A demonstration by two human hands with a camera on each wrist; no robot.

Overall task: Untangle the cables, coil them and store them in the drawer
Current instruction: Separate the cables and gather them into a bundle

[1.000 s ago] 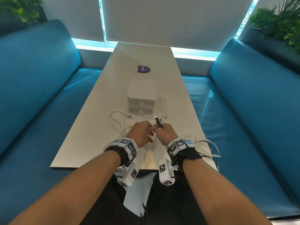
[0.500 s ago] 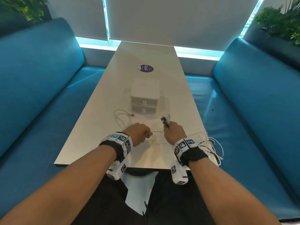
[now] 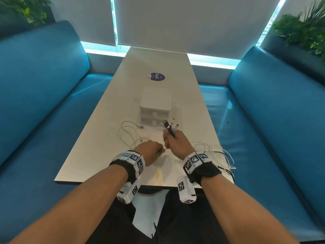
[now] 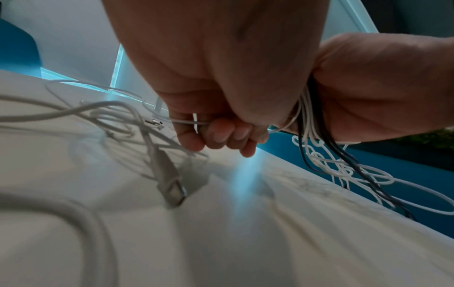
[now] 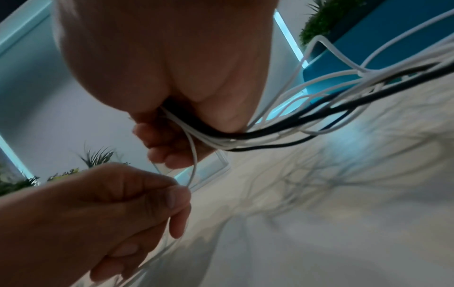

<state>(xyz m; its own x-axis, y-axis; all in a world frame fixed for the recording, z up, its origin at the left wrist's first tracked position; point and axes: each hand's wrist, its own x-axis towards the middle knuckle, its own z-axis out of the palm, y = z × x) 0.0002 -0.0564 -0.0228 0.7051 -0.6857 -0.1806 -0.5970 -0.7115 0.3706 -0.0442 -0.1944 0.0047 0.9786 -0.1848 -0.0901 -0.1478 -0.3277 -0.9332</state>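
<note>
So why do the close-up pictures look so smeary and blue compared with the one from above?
Head view: sharp, with straight edges of the table splayed by the wide lens. Left wrist view: the near white cable is blurred, with a blue window glint on the tabletop. Right wrist view: hazy, cable shadows soft.

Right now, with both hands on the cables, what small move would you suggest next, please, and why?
Probably draw the left hand leftward, feeding the thin white cable it pinches out of the cable bundle gripped by the right hand, since that strand alone links both hands.
</note>
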